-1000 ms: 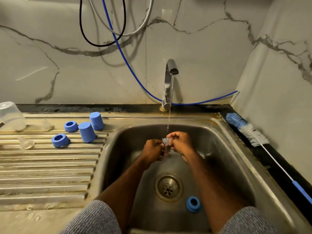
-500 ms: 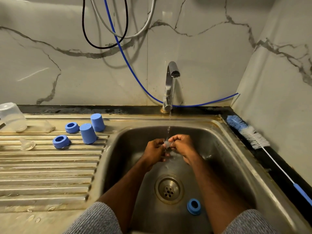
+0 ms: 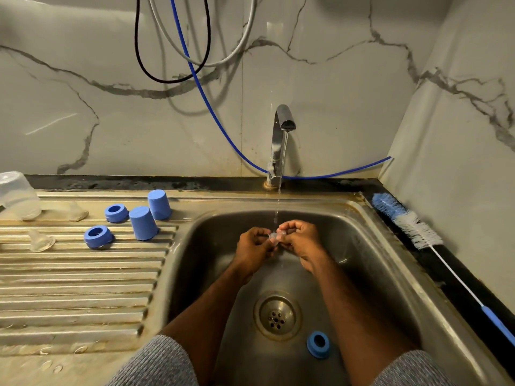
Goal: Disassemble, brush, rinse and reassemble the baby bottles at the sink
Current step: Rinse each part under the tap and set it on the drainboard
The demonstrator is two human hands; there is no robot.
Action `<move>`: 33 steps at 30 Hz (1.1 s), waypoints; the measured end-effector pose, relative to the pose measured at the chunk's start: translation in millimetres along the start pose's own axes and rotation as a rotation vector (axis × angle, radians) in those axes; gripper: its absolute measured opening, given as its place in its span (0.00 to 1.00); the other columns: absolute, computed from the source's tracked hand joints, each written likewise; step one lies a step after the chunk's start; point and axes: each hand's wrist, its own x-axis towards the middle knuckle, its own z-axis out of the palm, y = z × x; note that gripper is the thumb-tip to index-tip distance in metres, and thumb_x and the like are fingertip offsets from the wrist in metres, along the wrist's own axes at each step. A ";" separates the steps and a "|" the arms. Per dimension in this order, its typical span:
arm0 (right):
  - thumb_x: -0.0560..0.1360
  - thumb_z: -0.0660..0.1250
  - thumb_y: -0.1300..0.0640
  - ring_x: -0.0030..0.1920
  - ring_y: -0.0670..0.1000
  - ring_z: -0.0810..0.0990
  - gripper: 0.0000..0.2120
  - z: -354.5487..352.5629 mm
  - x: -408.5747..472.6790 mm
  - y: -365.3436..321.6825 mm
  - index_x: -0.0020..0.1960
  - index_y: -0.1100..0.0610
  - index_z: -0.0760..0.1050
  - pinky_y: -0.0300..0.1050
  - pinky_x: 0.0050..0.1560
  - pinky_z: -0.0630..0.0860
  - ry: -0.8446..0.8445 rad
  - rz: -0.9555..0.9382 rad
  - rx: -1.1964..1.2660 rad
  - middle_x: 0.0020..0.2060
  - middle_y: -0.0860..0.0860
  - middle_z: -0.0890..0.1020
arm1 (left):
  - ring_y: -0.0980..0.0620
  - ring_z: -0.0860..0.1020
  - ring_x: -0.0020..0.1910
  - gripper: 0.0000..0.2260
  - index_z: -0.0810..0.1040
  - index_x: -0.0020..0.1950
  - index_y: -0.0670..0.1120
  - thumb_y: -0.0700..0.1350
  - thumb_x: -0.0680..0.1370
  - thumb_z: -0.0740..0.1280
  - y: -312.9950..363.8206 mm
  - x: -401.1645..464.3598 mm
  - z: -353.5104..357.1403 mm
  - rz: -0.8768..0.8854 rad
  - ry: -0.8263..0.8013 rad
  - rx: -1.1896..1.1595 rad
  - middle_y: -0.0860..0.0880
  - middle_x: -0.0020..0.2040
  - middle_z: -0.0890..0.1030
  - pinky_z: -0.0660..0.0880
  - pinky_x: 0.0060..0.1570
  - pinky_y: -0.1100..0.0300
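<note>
Two hands meet in the middle of the frame over the sink (image 3: pixel 370 263), a steel basin filling the lower right, with a ribbed drainboard (image 3: pixel 78 277) spread across the lower left. At the frame's right edge a bottle brush (image 3: pixel 409 224) lies on the dark ledge, bristles toward the top, thin handle running to the lower right corner. From the tap (image 3: pixel 280 140) at upper centre a thin stream falls onto the hands. The left hand (image 3: pixel 255 247) and right hand (image 3: pixel 302 240) both have fingers curled, pinching a small clear teat (image 3: pixel 276 235) between their fingertips under the water. At the far left edge a clear bottle (image 3: pixel 15 195) stands on the drainboard, partly cut off. Right of it, two blue caps (image 3: pixel 142 222) (image 3: pixel 159 200) stand side by side, and two blue rings (image 3: pixel 116 213) (image 3: pixel 98 236) sit just left of them. Two more clear teats (image 3: pixel 41 240) (image 3: pixel 75 213) rest nearer the left edge. A third blue ring (image 3: pixel 318 344) lies on the basin floor, lower right of the drain (image 3: pixel 277 316), beside the right forearm.
</note>
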 end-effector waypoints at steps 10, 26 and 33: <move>0.77 0.70 0.63 0.47 0.53 0.85 0.05 2.5 -5.2 -4.2 0.52 0.58 0.81 0.47 0.47 0.82 -0.077 0.071 0.059 0.46 0.56 0.87 | 0.43 0.85 0.46 0.06 0.81 0.52 0.44 0.35 0.78 0.71 -0.6 2.5 -2.4 0.116 0.087 0.133 0.43 0.44 0.84 0.84 0.48 0.48; 0.74 0.70 0.71 0.50 0.55 0.86 0.09 -0.8 -4.2 -2.1 0.51 0.60 0.80 0.46 0.51 0.82 -0.071 0.006 0.082 0.46 0.57 0.86 | 0.43 0.85 0.49 0.04 0.80 0.52 0.41 0.38 0.78 0.71 -1.9 0.7 -4.0 0.142 -0.002 0.078 0.42 0.47 0.85 0.83 0.52 0.44; 0.76 0.68 0.72 0.53 0.56 0.85 0.09 0.6 -3.9 -1.2 0.52 0.61 0.80 0.48 0.54 0.82 -0.093 0.010 0.088 0.51 0.59 0.85 | 0.44 0.83 0.49 0.14 0.74 0.63 0.46 0.35 0.79 0.69 -1.4 2.7 -3.9 0.076 0.002 0.069 0.42 0.53 0.82 0.82 0.48 0.48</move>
